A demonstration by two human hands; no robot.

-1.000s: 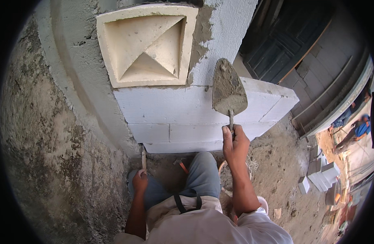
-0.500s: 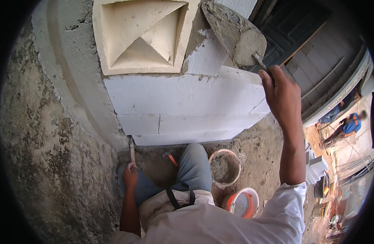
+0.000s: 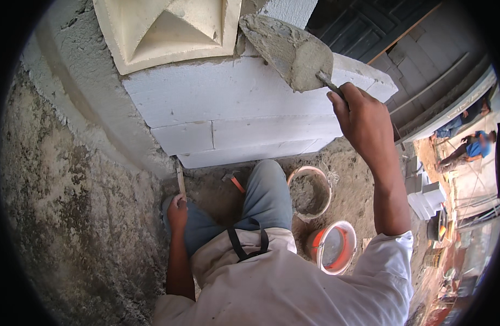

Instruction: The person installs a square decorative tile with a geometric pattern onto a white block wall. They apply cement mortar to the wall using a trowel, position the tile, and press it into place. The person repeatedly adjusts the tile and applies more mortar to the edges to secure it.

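My right hand (image 3: pixel 358 111) is closed round the handle of a mortar-coated trowel (image 3: pixel 293 51). The blade slants up to the left over the top edge of a low wall of white blocks (image 3: pixel 228 92). Its tip is close to the lower right corner of a cream vent block (image 3: pixel 176 38) with a recessed triangular pattern, which sits on the wall. Low on the left, by my knee, my left hand (image 3: pixel 177 211) grips a thin, light-coloured strip (image 3: pixel 180 179), perhaps wood. The far end of that strip reaches the wall's bottom left corner.
Right of my knee stand a mortar bucket (image 3: pixel 329 191) and an orange-and-white bucket (image 3: pixel 315 244). An orange-handled tool (image 3: pixel 238 185) lies between my legs. A rough, stained wall (image 3: pixel 81 217) rises at left. Stacked blocks (image 3: pixel 426 198) and a person in blue (image 3: pixel 480 145) are far right.
The trowel has come down and left, from beside the vent block to near its lower corner. My view has shifted, moving the wall up. My left hand still holds the strip.
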